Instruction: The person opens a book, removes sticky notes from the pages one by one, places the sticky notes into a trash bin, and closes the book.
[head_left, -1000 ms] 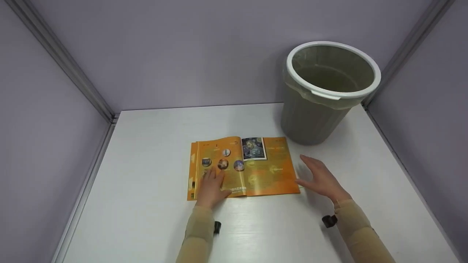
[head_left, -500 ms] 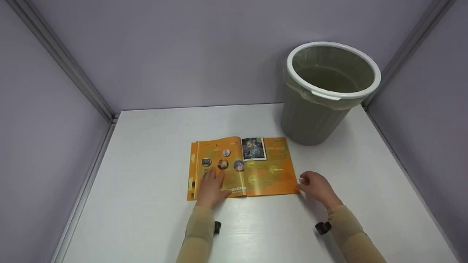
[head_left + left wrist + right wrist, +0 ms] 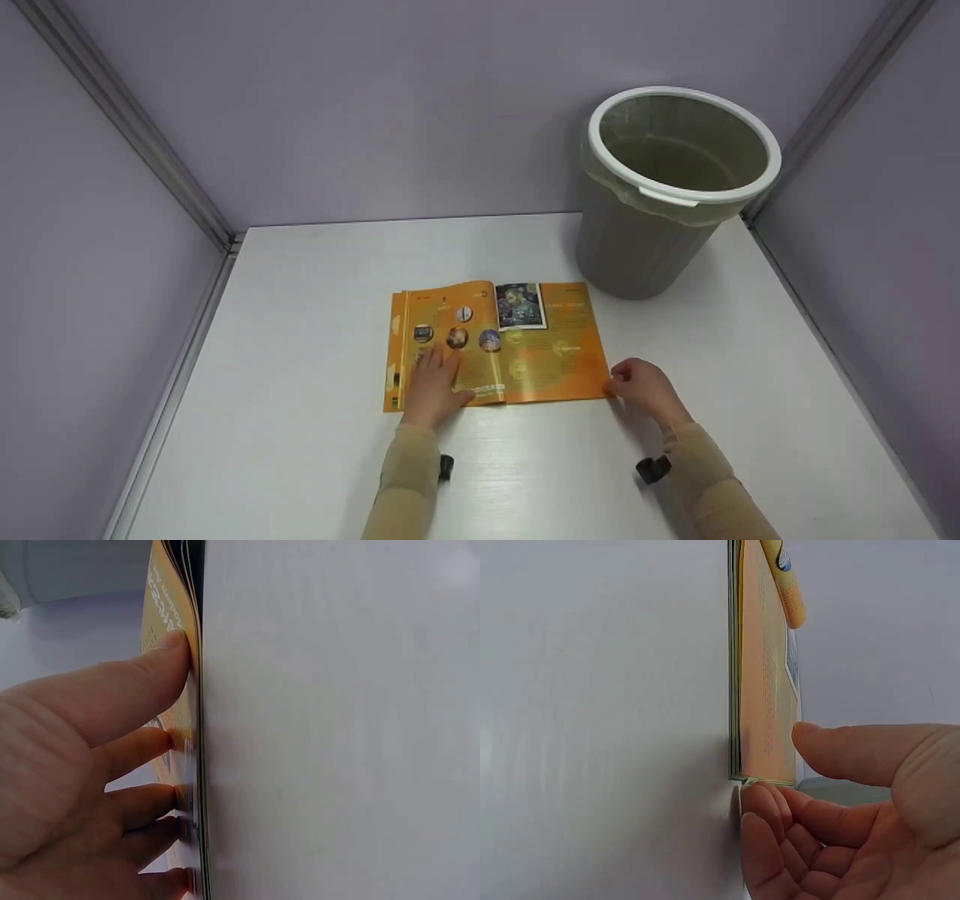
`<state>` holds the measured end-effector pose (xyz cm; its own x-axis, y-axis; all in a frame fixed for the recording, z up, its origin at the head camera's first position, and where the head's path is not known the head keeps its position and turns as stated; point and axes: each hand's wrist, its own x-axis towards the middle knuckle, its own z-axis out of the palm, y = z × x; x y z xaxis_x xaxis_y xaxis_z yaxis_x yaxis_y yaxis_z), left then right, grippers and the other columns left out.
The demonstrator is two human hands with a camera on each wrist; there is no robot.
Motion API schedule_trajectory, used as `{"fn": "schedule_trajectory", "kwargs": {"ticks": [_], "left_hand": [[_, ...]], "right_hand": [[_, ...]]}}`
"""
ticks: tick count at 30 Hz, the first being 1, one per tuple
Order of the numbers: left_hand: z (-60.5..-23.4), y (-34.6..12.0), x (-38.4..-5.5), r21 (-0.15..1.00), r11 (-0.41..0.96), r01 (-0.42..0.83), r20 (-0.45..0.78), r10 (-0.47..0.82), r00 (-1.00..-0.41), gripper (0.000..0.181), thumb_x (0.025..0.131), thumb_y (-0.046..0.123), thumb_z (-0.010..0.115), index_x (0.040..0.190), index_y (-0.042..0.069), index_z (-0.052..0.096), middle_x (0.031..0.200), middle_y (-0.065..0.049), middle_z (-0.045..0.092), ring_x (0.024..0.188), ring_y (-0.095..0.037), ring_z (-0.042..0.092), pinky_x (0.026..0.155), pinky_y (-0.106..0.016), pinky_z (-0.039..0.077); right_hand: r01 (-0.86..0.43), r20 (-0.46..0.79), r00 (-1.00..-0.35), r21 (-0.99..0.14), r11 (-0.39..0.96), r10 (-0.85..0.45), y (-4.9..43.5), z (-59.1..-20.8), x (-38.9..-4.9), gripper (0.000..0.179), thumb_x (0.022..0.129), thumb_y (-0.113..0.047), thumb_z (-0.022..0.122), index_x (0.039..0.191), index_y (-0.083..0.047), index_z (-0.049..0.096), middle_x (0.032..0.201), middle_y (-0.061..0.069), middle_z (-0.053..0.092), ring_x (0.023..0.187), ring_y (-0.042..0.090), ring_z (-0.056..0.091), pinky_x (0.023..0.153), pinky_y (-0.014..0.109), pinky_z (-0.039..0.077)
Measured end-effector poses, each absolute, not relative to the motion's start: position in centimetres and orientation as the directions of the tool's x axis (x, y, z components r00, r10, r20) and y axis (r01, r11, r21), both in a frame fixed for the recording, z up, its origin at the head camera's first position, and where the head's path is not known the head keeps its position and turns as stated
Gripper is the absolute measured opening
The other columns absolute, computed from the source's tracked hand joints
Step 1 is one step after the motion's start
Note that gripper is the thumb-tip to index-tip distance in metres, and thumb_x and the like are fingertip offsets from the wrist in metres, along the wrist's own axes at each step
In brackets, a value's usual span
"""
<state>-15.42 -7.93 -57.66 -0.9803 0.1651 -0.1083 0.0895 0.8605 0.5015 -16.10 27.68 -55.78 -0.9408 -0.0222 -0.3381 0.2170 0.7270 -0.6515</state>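
An open magazine (image 3: 559, 367) with orange pages lies on the white table. My left hand (image 3: 431, 390) rests spread on its left page, thumb toward the fold and near the lower edge. In the left wrist view, the left thumb (image 3: 142, 675) and fingertips press on the page. At the magazine's lower right corner is my right hand (image 3: 646, 388). Its curled fingers (image 3: 761, 847) meet the page edge in the right wrist view, while the thumb (image 3: 847, 750) extends over the page's side. The undersides of the right fingertips are partly hidden.
A grey bin (image 3: 637, 255) with a white rim and a liner stands behind and right of the magazine, near the back wall (image 3: 375, 112). The white table (image 3: 315, 300) stretches around the magazine, with side walls left and right.
My right hand has come down and leftward to the magazine's lower right corner, its spread fingers curling in. The left hand and magazine have stayed put.
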Motion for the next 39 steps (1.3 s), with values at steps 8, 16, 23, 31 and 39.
{"fn": "schedule_trajectory", "kwargs": {"ticks": [8, 16, 23, 31, 39], "left_hand": [[-57.6, -7.8, -15.5, 0.483, 0.871, 0.094, -0.095, 0.159, -0.983, 0.077, 0.085, 0.034, 0.079, 0.148, 0.005, 0.046, 0.155, -0.027, 0.03, 0.145, -0.044, 0.022, 0.114, -0.06, 0.02], [-57.6, -7.7, -15.5, 0.481, 0.872, 0.085, -0.102, 0.152, -0.983, 0.077, 0.086, 0.035, 0.078, 0.148, 0.005, 0.045, 0.156, -0.025, 0.029, 0.145, -0.043, 0.021, 0.115, -0.058, 0.019], [-57.6, -7.8, -15.4, 0.494, 0.863, 0.11, -0.073, 0.167, -0.983, 0.075, 0.085, 0.032, 0.079, 0.146, 0.003, 0.047, 0.154, -0.028, 0.032, 0.144, -0.045, 0.024, 0.114, -0.06, 0.021], [-57.6, -7.8, -15.3, 0.505, 0.856, 0.108, -0.081, 0.172, -0.982, 0.075, 0.085, 0.032, 0.078, 0.147, 0.003, 0.046, 0.155, -0.027, 0.03, 0.145, -0.044, 0.022, 0.114, -0.06, 0.02], [-57.5, -7.7, -15.4, 0.508, 0.855, 0.101, -0.09, 0.169, -0.981, 0.075, 0.086, 0.032, 0.077, 0.148, 0.004, 0.045, 0.156, -0.026, 0.03, 0.145, -0.044, 0.021, 0.116, -0.059, 0.018]], "right_hand": [[0.312, -0.414, -0.91, -0.696, 0.647, -0.007, 27.4, -55.5, -16.2, 0.037, 0.094, -0.021, 0.065, 0.117, 0.007, 0.061, 0.102, 0.014, 0.066, 0.084, 0.023, 0.06, 0.072, 0.035, 0.054], [0.366, -0.447, -0.894, -0.771, 0.521, -0.034, 26.9, -55.5, -16.8, 0.035, 0.094, -0.023, 0.066, 0.115, 0.006, 0.066, 0.099, 0.011, 0.069, 0.085, 0.022, 0.064, 0.077, 0.034, 0.055], [0.396, -0.463, -0.881, -0.836, 0.379, -0.102, 26.0, -55.8, -17.2, 0.04, 0.097, -0.023, 0.064, 0.122, 0.009, 0.063, 0.11, 0.015, 0.07, 0.099, 0.026, 0.069, 0.087, 0.037, 0.055], [0.502, -0.508, -0.829, -0.86, 0.089, -0.232, 23.9, -56.4, -18.0, 0.051, 0.101, -0.03, 0.059, 0.132, 0.01, 0.052, 0.113, 0.016, 0.069, 0.102, 0.027, 0.068, 0.093, 0.038, 0.053], [0.534, -0.524, -0.836, -0.845, -0.023, -0.165, 21.8, -56.4, -19.0, 0.062, 0.097, -0.041, 0.062, 0.136, 0.006, 0.049, 0.117, 0.016, 0.065, 0.099, 0.024, 0.065, 0.092, 0.035, 0.053]]}}
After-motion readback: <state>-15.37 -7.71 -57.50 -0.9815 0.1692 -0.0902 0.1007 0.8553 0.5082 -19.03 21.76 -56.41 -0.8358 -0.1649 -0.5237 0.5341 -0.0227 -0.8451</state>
